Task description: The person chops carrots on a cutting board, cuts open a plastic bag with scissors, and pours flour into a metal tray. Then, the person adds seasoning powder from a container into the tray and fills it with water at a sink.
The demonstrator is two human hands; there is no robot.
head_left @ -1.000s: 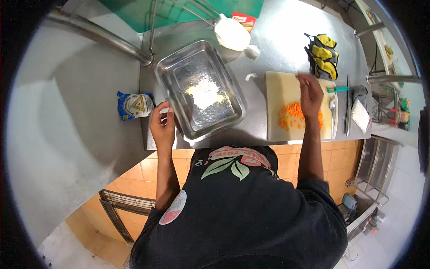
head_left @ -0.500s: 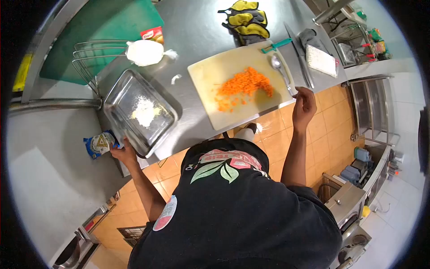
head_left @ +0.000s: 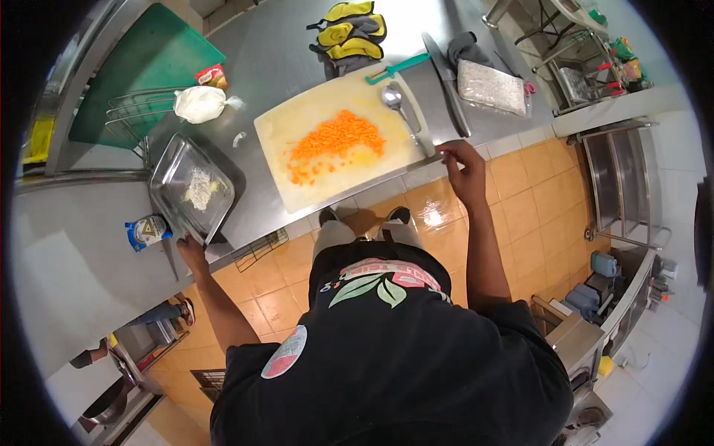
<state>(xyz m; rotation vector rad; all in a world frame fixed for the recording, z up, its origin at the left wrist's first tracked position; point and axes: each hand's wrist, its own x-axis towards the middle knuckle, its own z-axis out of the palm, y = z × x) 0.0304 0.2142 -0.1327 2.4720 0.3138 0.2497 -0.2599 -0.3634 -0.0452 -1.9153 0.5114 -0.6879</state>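
My left hand (head_left: 194,253) is at the near corner of a steel tray (head_left: 166,169) holding white and pale yellow powder; its fingertips are partly hidden, so its grip is unclear. At the counter's front edge, near the cutting board's right corner, my right hand (head_left: 465,165) has curled fingers, and whether anything is between them is too small to tell. Chopped orange pieces (head_left: 342,134) lie on the cream cutting board (head_left: 275,126) with a spoon (head_left: 392,98). A green-handled peeler (head_left: 398,67) rests across its back edge. Right of the board lies a knife (head_left: 448,89).
Behind the tray are a white bag (head_left: 199,104), a red box (head_left: 212,76), a wire rack (head_left: 134,108) and a green board (head_left: 149,74). Yellow-grey gloves (head_left: 353,33) and a white packet (head_left: 491,88) lie on the counter. A blue packet (head_left: 147,232) is left. Another person's foot (head_left: 187,311) shows lower left.
The view has turned and shifted rightward. My right hand has moved from above the board to the counter's front edge. My left hand has stayed by the tray.
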